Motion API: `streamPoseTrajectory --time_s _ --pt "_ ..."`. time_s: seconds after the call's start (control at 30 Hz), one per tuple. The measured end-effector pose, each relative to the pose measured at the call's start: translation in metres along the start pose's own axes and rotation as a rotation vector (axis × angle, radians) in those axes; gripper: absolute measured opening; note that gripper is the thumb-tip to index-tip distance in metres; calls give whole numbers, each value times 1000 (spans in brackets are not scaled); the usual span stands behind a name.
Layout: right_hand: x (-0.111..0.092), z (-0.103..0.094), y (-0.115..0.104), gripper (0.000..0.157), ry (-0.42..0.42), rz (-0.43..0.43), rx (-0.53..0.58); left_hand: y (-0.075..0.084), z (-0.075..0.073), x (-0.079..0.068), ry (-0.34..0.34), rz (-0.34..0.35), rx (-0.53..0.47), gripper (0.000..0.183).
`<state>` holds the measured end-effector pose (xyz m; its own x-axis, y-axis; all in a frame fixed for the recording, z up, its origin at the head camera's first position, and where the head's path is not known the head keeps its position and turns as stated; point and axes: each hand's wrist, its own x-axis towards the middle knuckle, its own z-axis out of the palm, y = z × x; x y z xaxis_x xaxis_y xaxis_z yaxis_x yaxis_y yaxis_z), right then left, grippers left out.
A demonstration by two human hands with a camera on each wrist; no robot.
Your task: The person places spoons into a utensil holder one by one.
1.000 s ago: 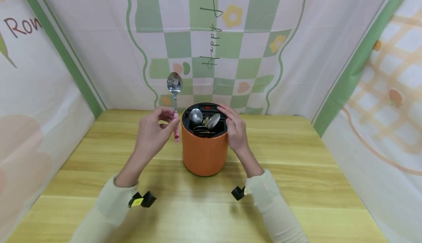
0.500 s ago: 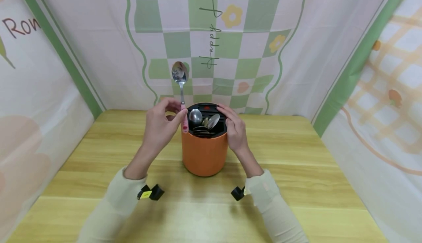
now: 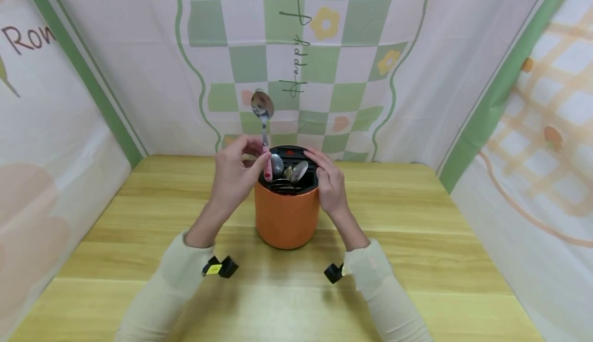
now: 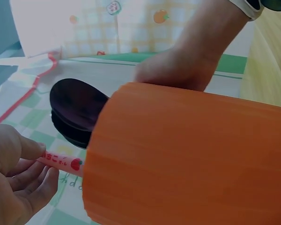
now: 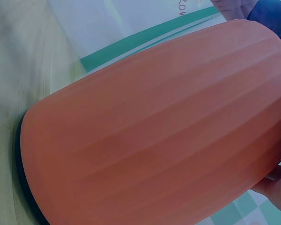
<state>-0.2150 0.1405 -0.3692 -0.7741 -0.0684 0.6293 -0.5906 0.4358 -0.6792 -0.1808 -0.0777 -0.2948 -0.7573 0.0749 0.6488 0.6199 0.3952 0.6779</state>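
My left hand (image 3: 236, 169) pinches the pink handle of a metal spoon (image 3: 262, 105) between thumb and fingers. The bowl of the spoon points up, and the handle's lower end is over the left part of the orange utensil holder's opening. In the left wrist view, the pink handle (image 4: 61, 161) runs out of sight behind the rim. On the right side of the orange utensil holder (image 3: 287, 221), my right hand (image 3: 331, 182) rests with its fingers extended along the rim. Several spoons (image 3: 299, 171) stand bowl-up in the holder's black slotted top (image 3: 303, 152).
The holder stands upright on a wooden table (image 3: 394, 275). A patterned cloth (image 3: 319, 58) hangs behind it, with more cloth on both sides. Small black devices are strapped at both sleeve cuffs.
My left hand has carried the spoon rightward, from beside the holder to over its opening. The right hand and the holder have stayed put.
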Motion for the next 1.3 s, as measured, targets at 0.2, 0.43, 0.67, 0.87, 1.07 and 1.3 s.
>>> streamPoseTrajectory --time_s 0.2,0.43,0.67,0.87,1.07,1.3 --pt "0 0 -1 50 -6 -1 3 -7 2 -5 -27 0 -6 14" --pt "0 1 -1 50 1 3 3 -13 6 -11 -58 -14 8 13" --pt "1 1 0 50 -1 -8 6 -14 7 -14 -62 -22 34 16" --pt "1 2 1 50 0 -10 0 -15 6 -15 -69 -17 38 17" --pt "0 3 0 50 -10 -8 4 -17 4 -19 -36 -33 7 15" --pt "1 1 -1 50 -9 7 9 -22 -1 -25 33 -69 -5 13"
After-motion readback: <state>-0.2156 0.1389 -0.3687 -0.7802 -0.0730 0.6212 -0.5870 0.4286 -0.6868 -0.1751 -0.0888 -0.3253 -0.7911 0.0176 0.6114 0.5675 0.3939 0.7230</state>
